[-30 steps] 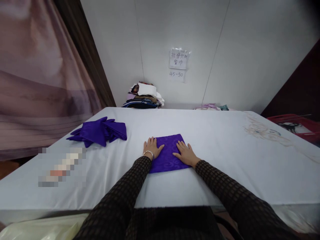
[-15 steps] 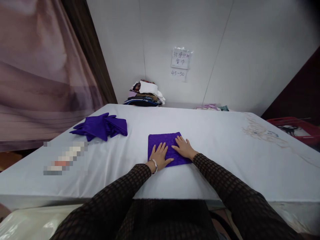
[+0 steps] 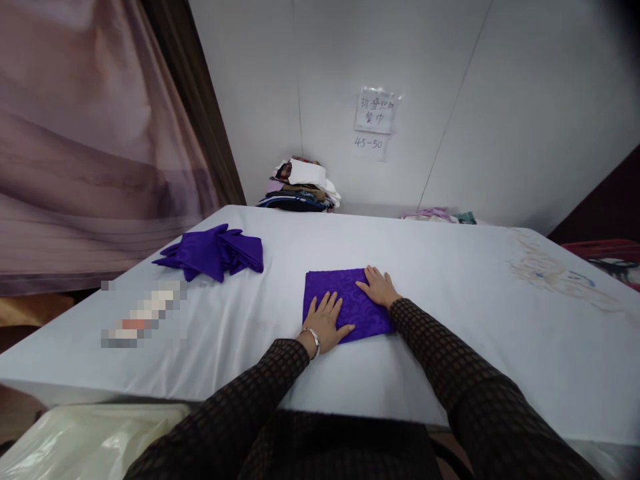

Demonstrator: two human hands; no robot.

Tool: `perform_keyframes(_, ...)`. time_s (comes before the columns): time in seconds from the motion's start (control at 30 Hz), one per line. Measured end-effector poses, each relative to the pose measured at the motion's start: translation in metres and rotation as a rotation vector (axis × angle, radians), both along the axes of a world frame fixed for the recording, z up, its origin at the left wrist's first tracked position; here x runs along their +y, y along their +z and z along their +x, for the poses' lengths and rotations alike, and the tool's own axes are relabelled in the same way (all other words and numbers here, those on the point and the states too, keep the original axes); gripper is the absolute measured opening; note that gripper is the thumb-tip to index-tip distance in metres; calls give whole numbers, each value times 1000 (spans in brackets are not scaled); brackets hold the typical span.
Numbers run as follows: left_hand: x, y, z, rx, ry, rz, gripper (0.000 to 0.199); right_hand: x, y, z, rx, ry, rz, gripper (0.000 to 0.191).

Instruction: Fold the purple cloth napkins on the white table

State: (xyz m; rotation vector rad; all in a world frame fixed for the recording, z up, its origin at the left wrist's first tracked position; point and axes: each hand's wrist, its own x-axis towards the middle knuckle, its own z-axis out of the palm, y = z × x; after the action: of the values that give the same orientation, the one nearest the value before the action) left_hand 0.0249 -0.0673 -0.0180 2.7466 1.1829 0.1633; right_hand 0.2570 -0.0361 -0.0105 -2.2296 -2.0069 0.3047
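Observation:
A purple patterned cloth napkin [image 3: 363,307], folded to a roughly square shape, lies flat on the white-covered table [image 3: 430,360]. My left hand [image 3: 325,323], with a bracelet at its wrist, rests palm down on the napkin's lower left part, fingers spread. At the upper right edge, my right hand [image 3: 379,287] lies flat on the cloth with its fingers apart. Both hands press on top and grip nothing. Farther left on the table sits a loose heap of purple cloths [image 3: 213,253], apart from my hands.
A blurred-out item [image 3: 145,317] lies at the table's left. Folded clothes [image 3: 303,187] are stacked by the wall, with more cloth [image 3: 435,215] to their right. A red crate [image 3: 607,253] stands beyond the right edge. Pinkish drapery [image 3: 85,153] hangs at left.
My right hand has slid toward the napkin's upper right edge, uncovering more of its middle. My left hand stays on the lower left part. The whole view has shifted slightly.

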Motion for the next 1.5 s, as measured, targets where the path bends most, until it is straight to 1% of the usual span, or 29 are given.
perform_keyframes(0.07,-1,1,0,-1,3,-4,81,0,6,-1,42,-21,-38,73)
perform_keyframes(0.13,-1,3,0,0,5,-14,81,-7,15,-5,73,-34,-28,73)
perform_keyframes(0.17,-2,4,0,0,6,-19,81,-14,19,-9,75,-21,1,74)
perform_keyframes(0.23,-3,8,0,3,7,-32,81,-38,22,-17,50,55,80,74)
perform_keyframes(0.33,-4,10,1,4,11,-43,80,-83,14,-27,4,189,125,74)
perform_keyframes(0.4,-4,9,1,3,14,-45,80,-108,4,-29,-21,215,114,73)
perform_keyframes(0.47,-4,8,1,1,17,-43,80,-123,-3,-29,-34,211,91,73)
perform_keyframes(0.57,-1,8,2,-1,22,-49,82,-127,-1,-26,-20,201,43,74)
perform_keyframes(0.67,3,15,2,-13,39,-113,82,-127,11,-26,11,192,12,74)
perform_keyframes(0.73,0,21,0,-44,73,-148,78,-131,19,-30,2,204,47,74)
perform_keyframes(0.8,-9,25,-3,-67,64,-113,75,-139,23,-40,-21,262,104,74)
perform_keyframes(0.9,-34,22,-9,-47,-79,9,75,-151,23,-61,-24,397,149,75)
perform_keyframes(0.97,-49,17,-12,-11,-145,46,76,-157,21,-74,-7,453,159,77)
perform_keyframes(1.03,-58,11,-15,31,-139,30,77,-159,18,-83,13,468,146,76)
perform_keyframes(1.1,-60,8,-17,65,-108,-6,77,-160,16,-86,28,474,113,76)
perform_keyframes(1.17,-59,7,-18,82,-90,-28,78,-161,14,-81,33,481,90,75)
perform_keyframes(1.23,-57,7,-17,84,-91,-32,80,-165,12,-71,25,473,87,73)
perform_keyframes(1.43,-59,12,-17,65,-86,-34,82,-191,7,-21,-44,311,83,68)
perform_keyframes(1.5,-60,12,-17,60,-86,-34,82,-199,6,-10,-70,272,75,68)
